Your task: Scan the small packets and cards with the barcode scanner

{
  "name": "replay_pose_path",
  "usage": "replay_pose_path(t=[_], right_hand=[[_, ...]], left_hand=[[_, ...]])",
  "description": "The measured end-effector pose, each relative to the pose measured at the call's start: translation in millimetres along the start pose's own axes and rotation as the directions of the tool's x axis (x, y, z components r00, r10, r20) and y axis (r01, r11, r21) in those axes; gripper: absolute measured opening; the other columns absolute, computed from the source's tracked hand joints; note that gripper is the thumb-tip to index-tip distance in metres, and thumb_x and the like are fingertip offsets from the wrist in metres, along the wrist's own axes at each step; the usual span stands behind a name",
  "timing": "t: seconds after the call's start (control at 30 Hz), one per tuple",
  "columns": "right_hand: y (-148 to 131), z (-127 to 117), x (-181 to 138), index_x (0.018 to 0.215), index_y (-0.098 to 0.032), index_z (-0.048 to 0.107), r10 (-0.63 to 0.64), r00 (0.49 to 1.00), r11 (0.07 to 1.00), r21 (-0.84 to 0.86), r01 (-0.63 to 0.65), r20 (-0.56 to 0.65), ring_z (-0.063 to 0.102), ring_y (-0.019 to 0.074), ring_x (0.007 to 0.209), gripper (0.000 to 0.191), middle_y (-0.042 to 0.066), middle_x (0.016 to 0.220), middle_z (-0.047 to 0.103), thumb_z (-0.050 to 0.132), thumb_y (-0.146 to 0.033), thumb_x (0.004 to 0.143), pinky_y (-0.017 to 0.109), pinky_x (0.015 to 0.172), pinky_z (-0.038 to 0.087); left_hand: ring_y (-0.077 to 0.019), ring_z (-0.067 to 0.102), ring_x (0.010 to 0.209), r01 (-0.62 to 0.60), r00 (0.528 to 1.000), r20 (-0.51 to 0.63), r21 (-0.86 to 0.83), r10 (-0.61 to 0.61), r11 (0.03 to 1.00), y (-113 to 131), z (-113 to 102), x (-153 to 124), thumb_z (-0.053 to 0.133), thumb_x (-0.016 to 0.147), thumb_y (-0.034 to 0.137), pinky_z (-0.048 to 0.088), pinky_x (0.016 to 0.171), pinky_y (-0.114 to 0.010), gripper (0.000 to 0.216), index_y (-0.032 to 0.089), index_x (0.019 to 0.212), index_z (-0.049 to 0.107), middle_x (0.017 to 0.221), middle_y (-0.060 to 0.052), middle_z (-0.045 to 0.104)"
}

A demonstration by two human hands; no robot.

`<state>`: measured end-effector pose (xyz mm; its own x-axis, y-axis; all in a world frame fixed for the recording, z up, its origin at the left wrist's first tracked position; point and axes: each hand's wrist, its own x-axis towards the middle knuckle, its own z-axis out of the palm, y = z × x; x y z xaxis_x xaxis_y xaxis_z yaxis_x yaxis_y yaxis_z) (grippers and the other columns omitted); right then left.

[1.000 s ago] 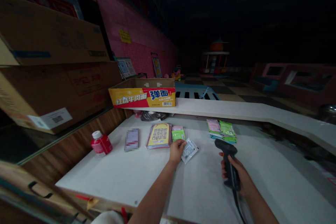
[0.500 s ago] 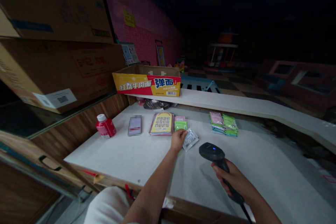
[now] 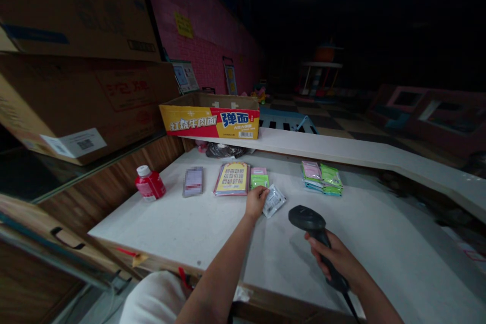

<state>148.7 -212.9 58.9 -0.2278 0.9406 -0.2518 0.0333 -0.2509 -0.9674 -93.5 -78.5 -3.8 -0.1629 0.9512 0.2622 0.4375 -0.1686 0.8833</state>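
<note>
My left hand (image 3: 256, 203) pinches the left edge of a small silvery packet (image 3: 274, 201) with printing on its face. Wrapped round the handle of a black barcode scanner (image 3: 307, 218) is my right hand (image 3: 334, 258); the scanner's head points left toward the packet. Just beyond my left hand lie green and pink packets (image 3: 259, 180), beside a stack of booklets or cards with a yellow printed top (image 3: 233, 178). To the right is a larger pile of green and pink packets (image 3: 322, 178).
A red bottle with a white cap (image 3: 150, 184) and a phone-like item (image 3: 193, 181) are on the white counter (image 3: 159, 225) at left. An open noodle carton (image 3: 212, 120) sits on the raised ledge (image 3: 322, 143). Large cardboard boxes (image 3: 83, 104) are stacked at far left.
The blue light on top of the scanner has gone out. Both hands keep nearly the same places, still holding the packet and scanner; the whole view has shifted slightly.
</note>
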Motion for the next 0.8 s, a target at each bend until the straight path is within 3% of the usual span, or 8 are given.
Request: replay_pose_path(t=[0.13,0.3,0.5,0.63,0.73,0.8], right_hand=[[4.9,-9.4,20.6,0.096,-0.020,0.060,0.003,0.999,0.973,0.232,0.005,-0.035,0.041,0.0072,0.035,0.043,-0.006,0.056,0.052,0.074,-0.053,0.071,0.018,0.032,0.032],[12.6,-26.1,46.8,0.096,-0.019,0.062,-0.103,0.992,0.823,0.554,0.126,-0.072,0.035,0.0061,0.040,0.045,-0.006,0.060,0.048,0.073,-0.054,0.071,0.018,0.035,0.031],[17.4,-32.6,55.0,0.095,-0.020,0.062,-0.118,0.972,0.735,0.641,0.222,-0.201,0.036,0.0077,0.044,0.040,-0.006,0.062,0.045,0.072,-0.051,0.073,0.019,0.038,0.032],[17.4,-33.3,57.9,0.092,-0.020,0.061,-0.098,0.972,0.721,0.658,0.217,-0.213,0.036,0.0077,0.044,0.039,-0.006,0.061,0.044,0.072,-0.052,0.073,0.019,0.039,0.032],[17.2,-33.9,61.0,0.088,-0.020,0.060,-0.077,0.974,0.700,0.684,0.205,-0.213,0.035,0.0070,0.043,0.037,-0.006,0.059,0.044,0.073,-0.051,0.072,0.018,0.038,0.031],[16.8,-34.1,62.7,0.089,-0.020,0.061,-0.057,0.976,0.682,0.706,0.193,-0.211,0.035,0.0066,0.043,0.038,-0.006,0.059,0.044,0.074,-0.050,0.071,0.018,0.038,0.031]], left_hand=[[-0.0148,0.058,0.068,0.002,1.000,-0.016,0.010,-0.002,1.000,0.6,-0.5,0.2,0.050,0.084,0.036,0.042,0.062,-0.024,0.024,0.017,0.072,0.061,0.069,-0.002,0.064],[-0.0141,0.055,0.066,-0.029,0.997,-0.066,0.042,0.032,0.999,4.9,-4.8,-0.3,0.047,0.086,0.038,0.040,0.061,-0.023,0.026,0.019,0.070,0.053,0.067,-0.001,0.059],[-0.0146,0.055,0.069,0.004,0.992,-0.130,0.081,0.007,0.997,11.8,0.3,-0.1,0.043,0.087,0.040,0.042,0.064,-0.024,0.028,0.020,0.069,0.050,0.068,0.000,0.058],[-0.0135,0.053,0.061,0.126,0.974,-0.176,-0.114,-0.145,0.985,27.3,25.6,10.4,0.049,0.083,0.050,0.041,0.055,-0.023,0.037,0.019,0.063,0.047,0.059,0.001,0.052],[-0.0118,0.054,0.055,0.319,0.939,-0.007,-0.364,-0.345,0.875,49.7,48.2,27.0,0.058,0.078,0.052,0.044,0.050,-0.022,0.036,0.018,0.068,0.051,0.059,0.002,0.055],[-0.0108,0.057,0.057,0.407,0.910,0.138,-0.478,-0.391,0.778,66.0,61.9,41.1,0.067,0.075,0.045,0.049,0.052,-0.023,0.031,0.018,0.073,0.054,0.065,0.001,0.060]])
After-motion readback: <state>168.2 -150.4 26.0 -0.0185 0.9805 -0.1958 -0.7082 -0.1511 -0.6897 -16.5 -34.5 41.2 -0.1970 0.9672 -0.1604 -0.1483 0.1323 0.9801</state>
